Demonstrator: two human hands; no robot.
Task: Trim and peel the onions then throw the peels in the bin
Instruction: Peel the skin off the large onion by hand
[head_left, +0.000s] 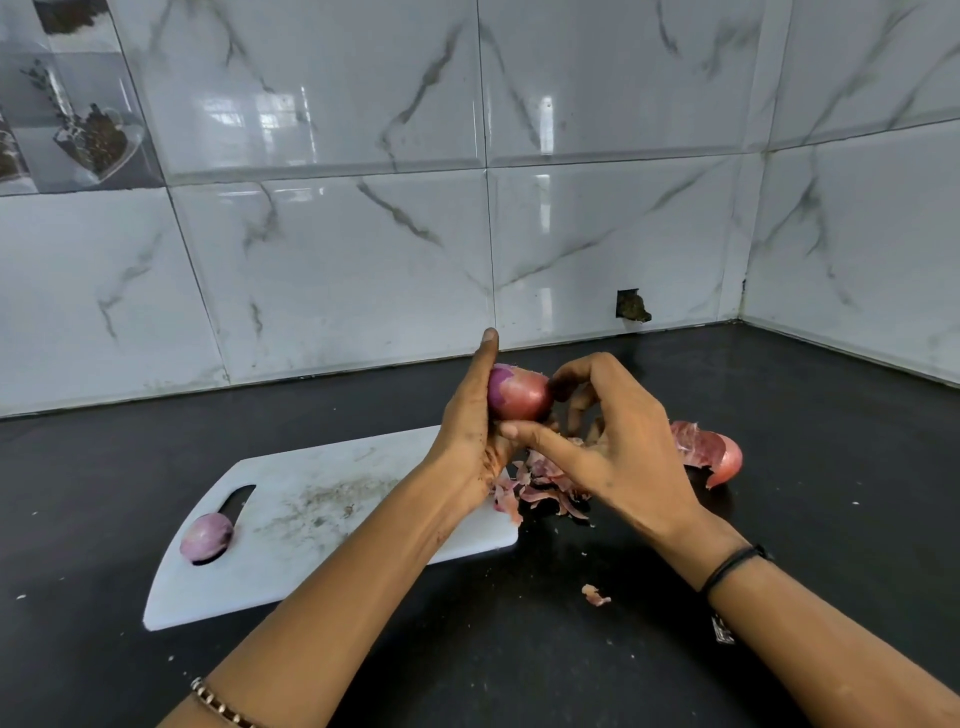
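Two hands meet above the dark table (779, 519) with a half-skinned onion (519, 395) held between them. The left hand (470, 431) grips it, forefinger straight up, while the right hand (618, 447) pinches its far end, thumb beneath. Loose peels (540, 483) lie directly below, at the white cutting board's (322, 519) right edge. A peeled onion (206, 535) sits on the board's left end.
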